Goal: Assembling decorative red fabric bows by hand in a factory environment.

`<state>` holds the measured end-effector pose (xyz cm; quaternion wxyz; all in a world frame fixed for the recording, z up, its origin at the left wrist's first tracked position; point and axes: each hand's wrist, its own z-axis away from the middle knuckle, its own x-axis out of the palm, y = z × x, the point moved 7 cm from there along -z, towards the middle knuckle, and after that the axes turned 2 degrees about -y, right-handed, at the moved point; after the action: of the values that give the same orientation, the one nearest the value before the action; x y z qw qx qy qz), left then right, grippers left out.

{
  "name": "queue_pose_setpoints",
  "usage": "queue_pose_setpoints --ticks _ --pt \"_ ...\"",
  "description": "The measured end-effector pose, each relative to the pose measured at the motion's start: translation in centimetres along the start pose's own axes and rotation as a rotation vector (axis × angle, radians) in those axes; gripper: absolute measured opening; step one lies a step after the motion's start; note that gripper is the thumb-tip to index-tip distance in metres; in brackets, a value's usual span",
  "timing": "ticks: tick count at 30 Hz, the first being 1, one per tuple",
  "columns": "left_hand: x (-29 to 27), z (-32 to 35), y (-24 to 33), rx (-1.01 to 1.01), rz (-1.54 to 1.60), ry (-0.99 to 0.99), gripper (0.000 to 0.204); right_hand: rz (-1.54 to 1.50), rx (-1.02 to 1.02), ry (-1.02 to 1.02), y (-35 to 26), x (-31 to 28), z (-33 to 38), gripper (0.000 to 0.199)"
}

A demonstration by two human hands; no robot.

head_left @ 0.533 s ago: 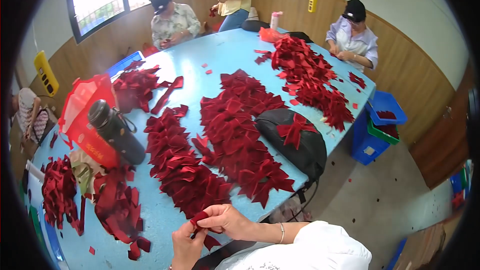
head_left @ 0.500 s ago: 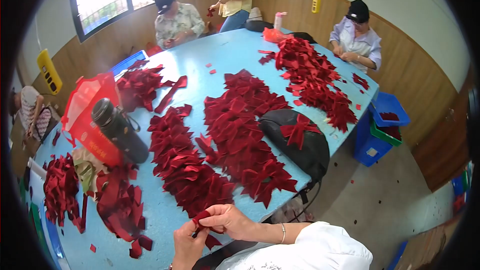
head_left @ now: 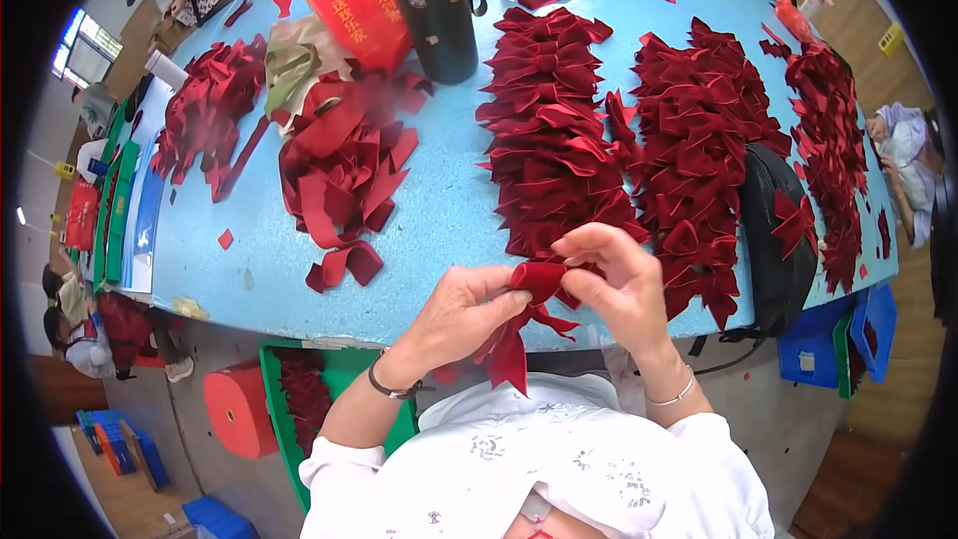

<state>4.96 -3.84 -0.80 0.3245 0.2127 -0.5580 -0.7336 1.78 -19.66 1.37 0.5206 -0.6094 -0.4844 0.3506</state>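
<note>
In front of my chest, just over the near table edge, I hold a dark red velvet ribbon bow with its pointed tails hanging down. My left hand pinches its left loop between thumb and fingers. From the other side, my right hand has thumb and fingertips closed at its right part, the remaining fingers curled above. Right beyond my hands lies a long heap of finished-looking bows, with a second bow heap beside it. Loose cut ribbon strips are piled to the left.
A dark flask and a red bag stand at the back. A black bag lies at the right edge, with blue bins below. A green crate and a red roll are by my left. Co-workers sit around.
My view has swung down and toward the left, bringing my torso, the crate and the roll into sight. Both hands still hold red ribbon; its hanging tails now show.
</note>
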Motion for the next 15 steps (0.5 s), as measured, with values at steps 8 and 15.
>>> queue_pose_setpoints --ticks 8,15 --pt "0.4 0.8 -1.2 0.057 -0.091 -0.099 0.019 0.202 -0.132 -0.351 0.6 3.1 0.7 0.010" --pt "1.0 1.4 0.6 0.095 -0.176 -0.110 0.021 0.300 -0.340 -0.218 -2.6 3.2 1.3 0.009"
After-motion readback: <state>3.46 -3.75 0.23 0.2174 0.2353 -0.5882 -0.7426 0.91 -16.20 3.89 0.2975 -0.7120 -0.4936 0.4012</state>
